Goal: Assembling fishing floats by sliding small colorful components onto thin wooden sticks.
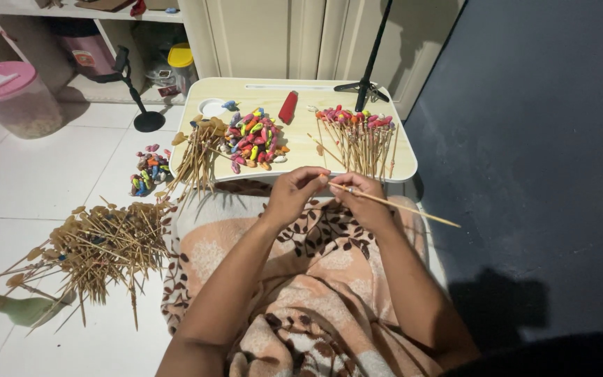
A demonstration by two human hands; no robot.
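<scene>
A thin bamboo stick (392,204) is held in the right hand (361,199), whose fingers are pinched shut around its near-left end; the stick runs out to the right, over the patterned cloth (301,293) that covers the lap. The left hand (293,190) is brought up against the right, its fingers closed at the same end of the stick; whether something small is pinched between them cannot be told. Both hands are held just in front of the near edge of the low pale counter (399,164).

On the counter, a heap of small coloured pieces (254,139) is seen in the middle, with a red piece (288,107) just beyond it and a small white dish (212,107) at the far left. To the right of the heap, a bunch of sticks with coloured tips (357,136) is laid out; to its left, a bundle of plain sticks (198,153) hangs over the counter's edge. The foot of a black stand (363,86) rests at the far side.

On the white tiled floor (36,174) to the left, a large pile of sticks (95,244) is spread, with a smaller cluster of coloured pieces (151,169) beyond it and a green bottle (15,307) lying nearer. A lidded pink container (15,98) stands farther off.
</scene>
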